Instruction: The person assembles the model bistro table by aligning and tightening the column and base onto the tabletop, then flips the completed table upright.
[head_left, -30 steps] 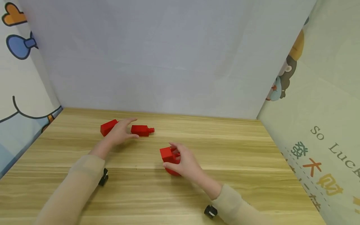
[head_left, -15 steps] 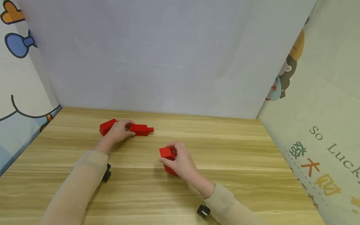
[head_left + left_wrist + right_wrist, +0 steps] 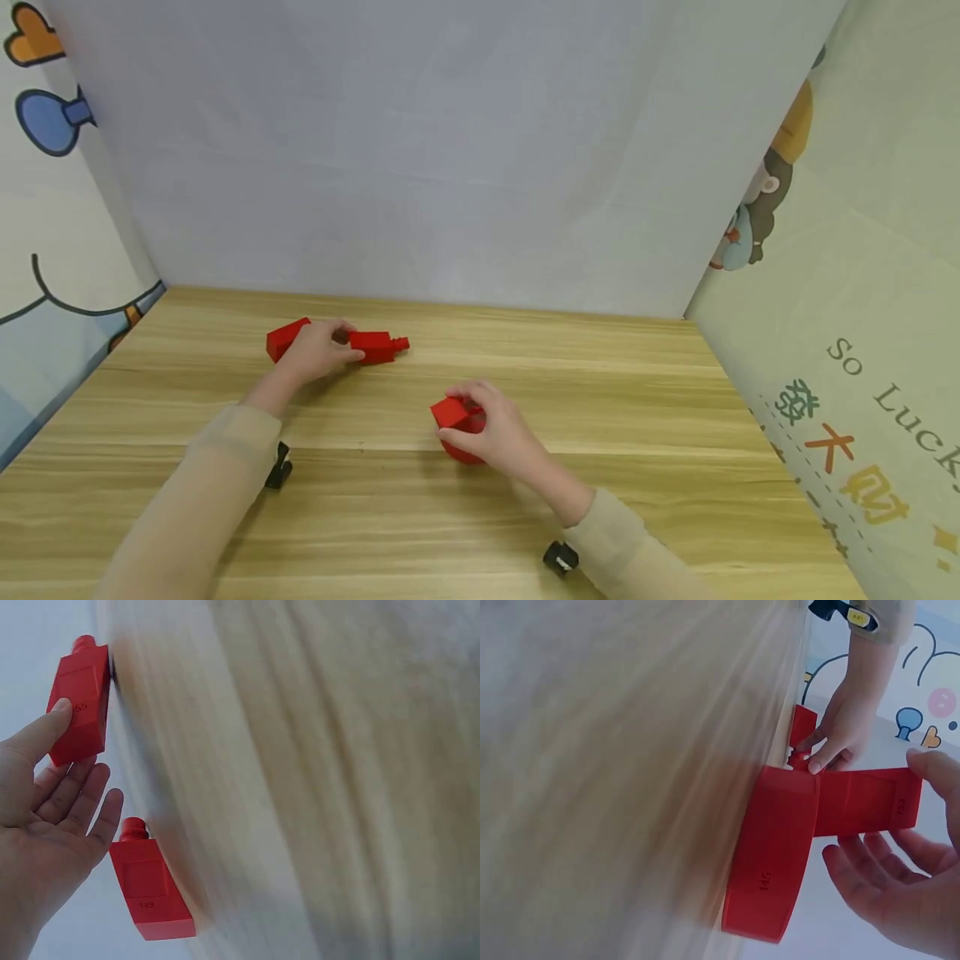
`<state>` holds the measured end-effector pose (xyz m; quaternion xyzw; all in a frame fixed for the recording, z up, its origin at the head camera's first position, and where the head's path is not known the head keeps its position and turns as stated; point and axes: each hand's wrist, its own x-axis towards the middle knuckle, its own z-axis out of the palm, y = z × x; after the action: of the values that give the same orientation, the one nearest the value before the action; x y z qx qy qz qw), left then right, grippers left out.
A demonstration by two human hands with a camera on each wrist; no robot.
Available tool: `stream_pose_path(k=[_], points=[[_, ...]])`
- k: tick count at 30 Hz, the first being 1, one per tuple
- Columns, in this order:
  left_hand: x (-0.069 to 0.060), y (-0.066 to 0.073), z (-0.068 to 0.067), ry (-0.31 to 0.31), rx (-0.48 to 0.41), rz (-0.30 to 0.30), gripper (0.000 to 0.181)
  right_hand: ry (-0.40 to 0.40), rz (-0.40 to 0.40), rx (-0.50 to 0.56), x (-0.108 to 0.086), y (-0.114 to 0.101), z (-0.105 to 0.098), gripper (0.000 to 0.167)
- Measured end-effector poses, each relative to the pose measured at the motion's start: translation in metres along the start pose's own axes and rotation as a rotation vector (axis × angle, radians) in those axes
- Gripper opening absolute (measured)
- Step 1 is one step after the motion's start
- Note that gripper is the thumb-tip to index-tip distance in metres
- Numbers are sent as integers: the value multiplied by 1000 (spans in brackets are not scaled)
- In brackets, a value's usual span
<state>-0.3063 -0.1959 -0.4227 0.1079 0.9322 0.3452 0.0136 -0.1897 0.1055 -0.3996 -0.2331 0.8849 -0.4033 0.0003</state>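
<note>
My left hand (image 3: 313, 350) pinches a red bottle-shaped block (image 3: 371, 347) near the table's back edge. In the left wrist view the thumb lies on the block's face (image 3: 86, 682), with the fingers behind and below. A second such block (image 3: 151, 891) lies beside that hand, partly covered by it in the head view. My right hand (image 3: 498, 429) holds a red rectangular block (image 3: 449, 412) between thumb and fingers. This block (image 3: 866, 801) meets a curved red piece (image 3: 769, 855) that rests on the table; whether they are joined, I cannot tell.
The wood-grain table (image 3: 360, 517) runs back to a pale cloth wall (image 3: 420, 167). Printed cloth panels stand at the left (image 3: 67, 217) and right (image 3: 847, 250). A black wrist device (image 3: 561, 558) hangs under the right sleeve.
The left fingers have closed on the bottle-shaped block, which now tilts slightly. The right fingers have closed round the upper block, and it has shifted and turned a little.
</note>
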Motion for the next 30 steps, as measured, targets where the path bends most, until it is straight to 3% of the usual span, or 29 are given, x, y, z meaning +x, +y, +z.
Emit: stream_pose_path(k=[7,15,24,30], points=[[-7,10,-7,37,-33,27,46,-101,-86,-24,-2,10,-13,44],[-14,25,-11,73,-19,49,46,-156,-236,-46,-2,23,-24,45],[-29,58,-18,123,-1,140,46,-208,-216,-14,-2,32,-37,38],[-39,82,-13,137,-23,203,47,-220,-306,-33,0,40,-46,36]])
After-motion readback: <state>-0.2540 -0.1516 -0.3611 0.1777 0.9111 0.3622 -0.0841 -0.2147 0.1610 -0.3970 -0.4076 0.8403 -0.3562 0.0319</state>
